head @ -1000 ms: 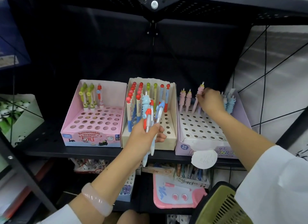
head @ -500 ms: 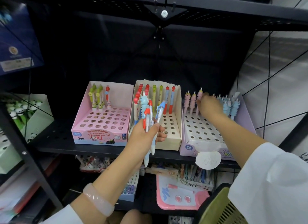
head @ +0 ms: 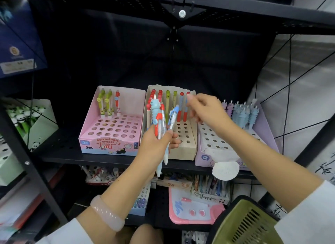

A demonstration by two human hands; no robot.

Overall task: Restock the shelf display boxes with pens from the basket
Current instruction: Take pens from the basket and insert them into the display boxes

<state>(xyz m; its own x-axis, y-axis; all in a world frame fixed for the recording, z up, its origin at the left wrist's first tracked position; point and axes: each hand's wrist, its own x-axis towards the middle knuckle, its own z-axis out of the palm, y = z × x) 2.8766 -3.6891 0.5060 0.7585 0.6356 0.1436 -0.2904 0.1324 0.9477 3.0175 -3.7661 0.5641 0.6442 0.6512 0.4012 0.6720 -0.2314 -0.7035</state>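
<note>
We hold a bunch of pens (head: 161, 124) upright in our left hand (head: 155, 144), fingers and thumb curled round the barrels, in front of the beige display box (head: 186, 145) at the middle of the black shelf (head: 59, 153). Our right hand (head: 204, 111) hangs above the gap between the beige box and the lilac display box (head: 262, 127); it is blurred, fingers loosely bent and reaching toward the bunch, holding nothing we can make out. Red- and green-capped pens stand in the beige box's back rows, partly hidden behind both hands. Pale blue and lilac pens fill the back of the lilac box. The pink display box (head: 108, 145) on the left holds a few pens at its rear. The green basket (head: 243, 223) sits low at the right, beside our sleeve. A round white tag (head: 225, 170) hangs from the lilac box's front.
</note>
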